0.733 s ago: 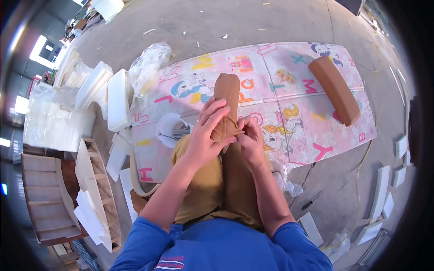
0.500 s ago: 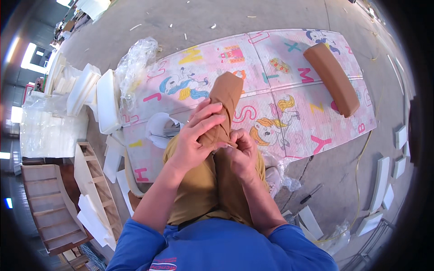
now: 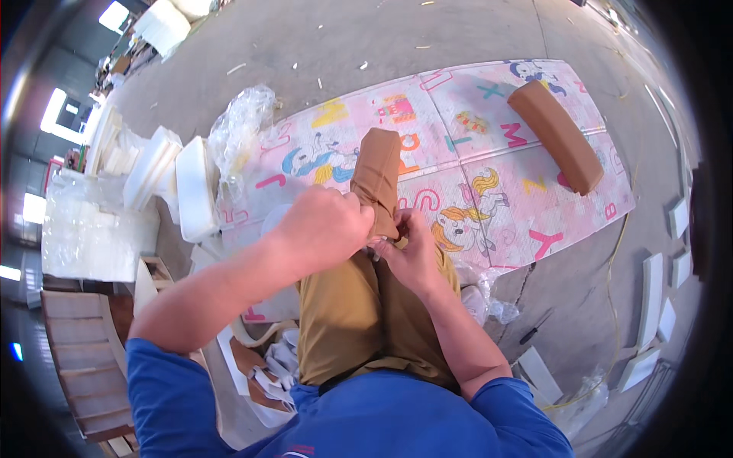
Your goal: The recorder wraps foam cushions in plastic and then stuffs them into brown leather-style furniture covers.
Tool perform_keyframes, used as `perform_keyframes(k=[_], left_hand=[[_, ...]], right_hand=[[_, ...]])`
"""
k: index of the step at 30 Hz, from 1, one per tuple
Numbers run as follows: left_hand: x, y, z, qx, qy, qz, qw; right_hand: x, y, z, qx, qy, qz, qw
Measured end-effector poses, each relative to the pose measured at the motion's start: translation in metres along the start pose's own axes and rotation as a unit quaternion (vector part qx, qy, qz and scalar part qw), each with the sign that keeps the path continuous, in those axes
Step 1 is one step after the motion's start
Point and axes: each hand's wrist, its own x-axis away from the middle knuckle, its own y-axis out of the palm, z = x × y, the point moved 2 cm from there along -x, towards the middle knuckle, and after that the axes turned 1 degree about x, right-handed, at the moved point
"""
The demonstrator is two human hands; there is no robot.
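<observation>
A brown upholstered cushion [image 3: 377, 164], long and blunt-ended, stands out over my knees with its cover creased near the lower end. My left hand [image 3: 330, 227] is closed at the left side of that near end, knuckles up, its fingertips hidden. On the right, my right hand [image 3: 411, 252] pinches the lower edge of the brown cover between thumb and fingers. A small pale bit shows by the right thumb, too small to name. A second brown cushion [image 3: 557, 137], smooth and slightly curved, lies at the right of the pink printed mat [image 3: 450, 145].
Clear plastic wrap [image 3: 243, 126] lies at the mat's left edge, beside white foam blocks [image 3: 197, 189]. Wooden frames [image 3: 80, 351] stand at lower left. A screwdriver [image 3: 537, 327], white strips [image 3: 650, 298] and a yellow cord [image 3: 613, 282] lie on the floor to the right.
My left hand has gone from lying along the cushion's side to a closed grip near its lower end, with the elbow swung out left. The cushion tilts less to the right.
</observation>
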Motion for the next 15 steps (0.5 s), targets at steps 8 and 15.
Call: perform_keyframes(k=[8, 15], left_hand=[[-0.023, -0.024, -0.001, -0.003, 0.114, -0.104, 0.988], [-0.023, -0.031, 0.003, 0.001, 0.109, -0.274, 0.955]], right_hand=[[0.003, 0.008, 0.000, -0.004, 0.010, 0.025, 1.000], [0.000, 0.009, 0.001, -0.068, 0.025, 0.011, 0.997]])
